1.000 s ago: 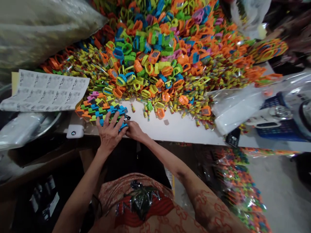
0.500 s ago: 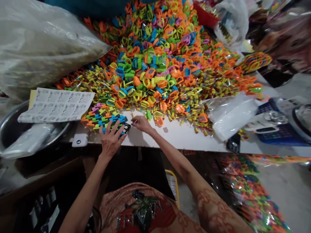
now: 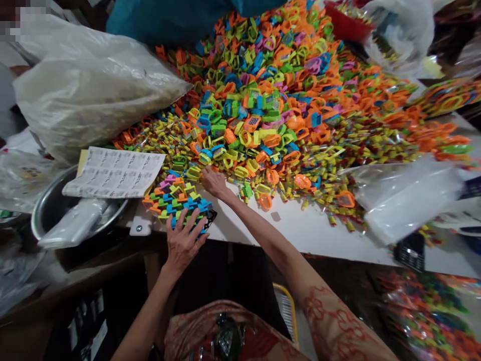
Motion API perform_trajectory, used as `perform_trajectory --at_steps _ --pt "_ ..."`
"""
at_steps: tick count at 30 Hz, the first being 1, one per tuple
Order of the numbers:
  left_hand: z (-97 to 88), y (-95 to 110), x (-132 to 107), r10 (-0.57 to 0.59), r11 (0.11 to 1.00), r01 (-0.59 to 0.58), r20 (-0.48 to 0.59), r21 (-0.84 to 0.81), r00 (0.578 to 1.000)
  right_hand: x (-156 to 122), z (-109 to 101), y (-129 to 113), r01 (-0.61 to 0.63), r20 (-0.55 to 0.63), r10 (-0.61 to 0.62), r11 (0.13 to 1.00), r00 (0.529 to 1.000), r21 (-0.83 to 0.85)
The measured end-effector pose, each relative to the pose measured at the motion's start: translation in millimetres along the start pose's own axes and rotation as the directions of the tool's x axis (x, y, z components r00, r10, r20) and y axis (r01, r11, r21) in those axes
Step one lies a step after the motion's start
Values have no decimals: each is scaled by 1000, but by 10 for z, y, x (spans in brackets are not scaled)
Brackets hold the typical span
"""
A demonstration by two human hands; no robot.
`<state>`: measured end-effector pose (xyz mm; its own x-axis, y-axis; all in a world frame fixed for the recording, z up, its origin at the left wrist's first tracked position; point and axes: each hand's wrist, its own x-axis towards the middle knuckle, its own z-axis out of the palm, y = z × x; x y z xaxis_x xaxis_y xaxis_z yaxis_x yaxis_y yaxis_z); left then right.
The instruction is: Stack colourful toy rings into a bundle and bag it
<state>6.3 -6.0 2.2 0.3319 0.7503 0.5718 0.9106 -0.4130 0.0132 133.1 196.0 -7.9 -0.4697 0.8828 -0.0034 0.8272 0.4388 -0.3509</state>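
My left hand [image 3: 185, 241] lies with fingers spread over the near edge of a block of closely set toy watches [image 3: 179, 194] in blue, green, orange and yellow. A black openwork piece [image 3: 212, 217] shows at the block's right end. My right hand [image 3: 215, 182] reaches to the near edge of the heap, its fingers drawn together beside a yellow toy watch [image 3: 194, 172]; what they pinch, if anything, is hidden. Beyond it rises a large heap of loose toy watches [image 3: 252, 121], with small yellow-wrapped pieces [image 3: 165, 136] scattered around its foot.
A printed label sheet [image 3: 114, 173] and clear bags [image 3: 77, 225] rest on a metal basin [image 3: 37, 220] at left. A white device [image 3: 141, 225] lies by the table edge. Right are plastic bags [image 3: 406, 200] and a black phone [image 3: 410, 251]. A filled sack [image 3: 101, 85] stands behind.
My right hand has moved from the bare tabletop beside the block forward to the heap's edge. My left hand stays on the block. The whole view has shifted, with things appearing farther right.
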Motion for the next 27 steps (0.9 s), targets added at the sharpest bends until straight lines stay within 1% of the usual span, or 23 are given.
perform_trajectory --at_steps 4,7,10,12,16,17,19,21,22,25,27 --pt "25 0 -9 -21 1000 21 -12 -14 1000 -432 21 247 -112 39 109 990 993 84" --pt "50 -11 -18 -31 999 31 1 -23 1000 -620 -3 355 -177 57 171 977 984 117" --pt "69 -21 -22 -29 999 29 -11 -24 1000 -582 -69 347 -212 -4 213 971 977 113" --pt "78 -24 -20 -27 999 27 -20 -23 999 -463 -113 293 -186 -23 188 979 982 83" --pt "88 -25 -13 -38 999 38 -6 -33 999 -235 -163 184 -153 87 150 988 985 21" --pt "90 -25 -12 -38 999 38 -4 -33 999 -217 -170 172 -148 91 146 989 985 22" --pt "95 -24 -12 -38 999 38 -6 -35 999 -245 -176 161 -140 51 138 990 989 36" --pt "103 -25 -15 -45 998 45 -2 -46 999 -338 -153 147 -140 29 139 989 990 46" --pt "108 -26 -17 -52 997 52 1 -54 999 -395 -126 133 -144 42 142 989 989 43" --pt "119 -31 -21 -73 995 73 12 -69 997 -544 5 86 -127 130 123 992 984 20" --pt "125 -33 -26 -79 994 80 16 -74 997 -606 85 91 -129 140 127 992 982 9"
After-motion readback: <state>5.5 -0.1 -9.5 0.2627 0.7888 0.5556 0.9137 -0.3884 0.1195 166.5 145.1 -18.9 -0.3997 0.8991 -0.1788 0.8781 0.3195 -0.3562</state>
